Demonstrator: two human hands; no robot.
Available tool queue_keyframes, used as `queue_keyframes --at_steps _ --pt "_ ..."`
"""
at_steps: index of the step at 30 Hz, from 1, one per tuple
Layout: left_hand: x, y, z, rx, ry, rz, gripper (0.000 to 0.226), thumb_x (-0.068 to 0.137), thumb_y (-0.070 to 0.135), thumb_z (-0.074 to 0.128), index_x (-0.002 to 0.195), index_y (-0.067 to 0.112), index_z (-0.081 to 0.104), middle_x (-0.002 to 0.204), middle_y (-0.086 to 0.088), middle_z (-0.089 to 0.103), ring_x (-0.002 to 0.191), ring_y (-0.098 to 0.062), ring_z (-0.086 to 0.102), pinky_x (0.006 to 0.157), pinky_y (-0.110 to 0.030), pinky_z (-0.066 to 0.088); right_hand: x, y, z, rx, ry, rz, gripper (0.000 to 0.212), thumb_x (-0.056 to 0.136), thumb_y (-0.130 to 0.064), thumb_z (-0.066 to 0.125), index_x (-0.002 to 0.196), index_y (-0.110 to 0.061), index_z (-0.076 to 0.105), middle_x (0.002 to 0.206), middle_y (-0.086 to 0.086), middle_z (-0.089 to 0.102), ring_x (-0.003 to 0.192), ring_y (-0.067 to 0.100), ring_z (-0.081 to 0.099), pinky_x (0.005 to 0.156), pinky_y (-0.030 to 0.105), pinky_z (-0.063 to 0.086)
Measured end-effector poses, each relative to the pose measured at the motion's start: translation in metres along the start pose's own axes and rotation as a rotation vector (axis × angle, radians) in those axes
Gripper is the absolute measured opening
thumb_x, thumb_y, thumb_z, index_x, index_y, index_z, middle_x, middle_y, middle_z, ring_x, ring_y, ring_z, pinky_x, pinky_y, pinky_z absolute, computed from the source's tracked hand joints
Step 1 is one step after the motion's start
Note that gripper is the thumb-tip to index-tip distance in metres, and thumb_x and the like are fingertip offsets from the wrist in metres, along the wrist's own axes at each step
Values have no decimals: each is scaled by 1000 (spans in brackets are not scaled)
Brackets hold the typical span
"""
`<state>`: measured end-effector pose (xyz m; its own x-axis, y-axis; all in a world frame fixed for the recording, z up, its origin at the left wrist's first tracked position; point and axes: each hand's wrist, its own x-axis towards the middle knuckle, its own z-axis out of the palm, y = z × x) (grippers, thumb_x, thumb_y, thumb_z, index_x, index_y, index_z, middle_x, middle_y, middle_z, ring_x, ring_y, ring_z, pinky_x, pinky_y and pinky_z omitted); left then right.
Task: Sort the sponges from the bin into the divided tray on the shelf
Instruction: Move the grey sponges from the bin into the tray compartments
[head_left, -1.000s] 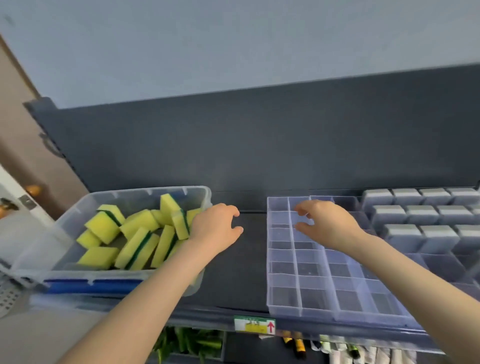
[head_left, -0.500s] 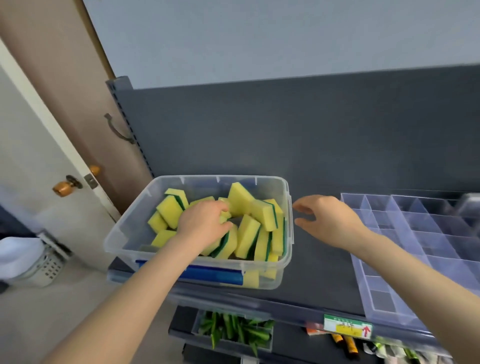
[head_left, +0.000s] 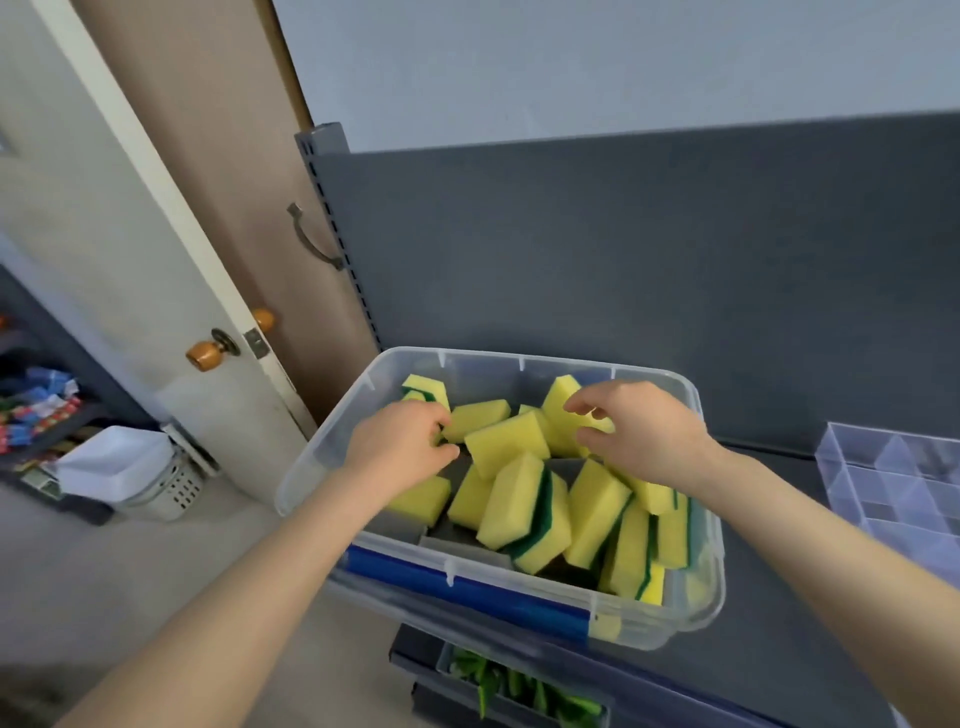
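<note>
Grey shelf (head_left: 753, 597), divided tray (head_left: 898, 488) cut off at right edge.

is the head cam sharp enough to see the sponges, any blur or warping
Head view: the sponges in the bin read clearly, yellow with green edges. Both hands are slightly soft, as is the tray at the right edge. The wide lens bends the door and shelf post into a lean. Lighting is even, no harsh glare.
</note>
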<state>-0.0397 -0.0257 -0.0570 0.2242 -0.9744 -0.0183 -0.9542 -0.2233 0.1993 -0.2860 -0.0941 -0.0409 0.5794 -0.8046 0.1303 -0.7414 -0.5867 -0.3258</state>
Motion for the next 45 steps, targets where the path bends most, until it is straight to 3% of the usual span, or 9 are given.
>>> queue_keyframes --at_steps 10,18,22,26,29,32,36,39,45 --pt "31 -42 2 -35 -191 7 39 81 44 67 118 34 60 112 13 63 97 -7 59 84 -34 52 48 -25 40 -17 -131 -127 34 87 -34 54 121 -32 57 124 -11 59 109 12 55 85 27 46" --pt "48 -78 5 47 -425 198 37 79 46 70 111 29 64 102 11 64 90 -9 59 80 -32 52 55 -80 57 25 -240 -135 33 87 -36 58 119 -30 59 117 -13 62 104 8 57 84 23 47" --pt "48 -91 9 153 -631 349 43 75 51 72 110 28 64 101 9 64 90 -12 59 81 -35 53 50 -106 68 64 -440 -130 35 85 -36 62 119 -27 59 114 -12 63 101 6 55 80 19 43" --pt "46 -101 17 211 -726 459 49 68 53 76 107 26 63 98 6 63 83 -14 59 73 -34 54 43 -122 84 77 -648 -51 42 82 -41 64 117 -19 60 112 -3 64 99 14 58 81 31 49" --pt "44 -104 23 279 -742 539 51 67 54 76 108 26 63 91 8 61 79 -15 58 64 -33 52 40 -126 95 48 -722 -27 43 81 -40 63 111 -9 62 108 9 66 95 25 61 82 42 52" --pt "45 -104 27 324 -725 560 57 68 54 75 115 25 60 84 10 55 76 -16 55 55 -28 42 41 -127 102 57 -778 17 44 81 -32 64 122 -18 58 117 -2 64 100 15 60 80 25 50" --pt "48 -104 29 278 -716 540 56 63 56 77 107 24 64 85 7 59 76 -16 57 56 -29 45 43 -121 113 40 -825 65 37 82 -35 63 114 -17 61 112 -1 65 97 20 60 83 35 53" --pt "50 -106 28 230 -722 534 50 58 58 79 94 28 60 88 9 60 76 -14 57 57 -28 45 47 -118 115 55 -882 100 38 86 -39 60 119 -21 58 113 -8 60 94 10 53 76 25 44" --pt "62 -111 14 117 -557 483 41 64 54 77 88 31 53 86 12 56 79 -13 56 59 -29 44 55 -114 109 128 -806 112 44 87 -9 46 125 -29 56 127 -5 55 111 17 52 91 30 44"
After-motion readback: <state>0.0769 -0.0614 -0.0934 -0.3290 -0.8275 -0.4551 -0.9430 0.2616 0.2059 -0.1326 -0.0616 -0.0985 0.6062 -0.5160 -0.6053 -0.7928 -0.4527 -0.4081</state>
